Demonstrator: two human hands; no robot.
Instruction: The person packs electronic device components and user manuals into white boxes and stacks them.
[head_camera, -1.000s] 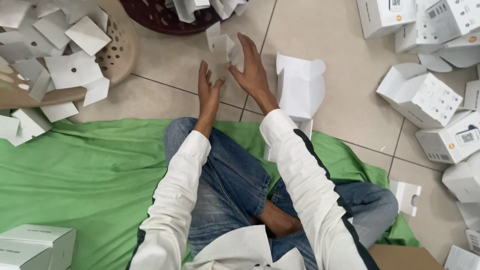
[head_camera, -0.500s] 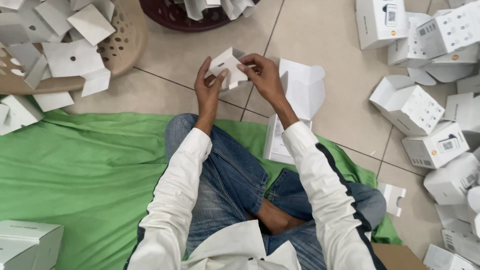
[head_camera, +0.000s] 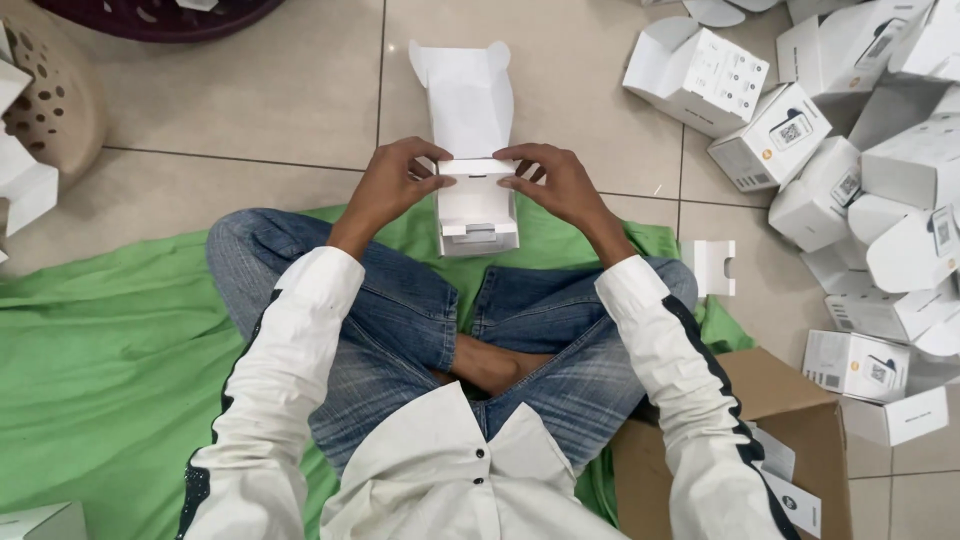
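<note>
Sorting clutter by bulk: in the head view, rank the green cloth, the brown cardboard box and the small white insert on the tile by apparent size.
1. green cloth
2. brown cardboard box, partly cut off by the frame
3. small white insert

White folded card insert (head_camera: 478, 172), held flat over open white box (head_camera: 476, 222).

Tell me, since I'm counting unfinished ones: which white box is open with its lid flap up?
The white box held between the left hand and right hand, its lid flap raised. The pile of boxes at right lies untouched.
</note>
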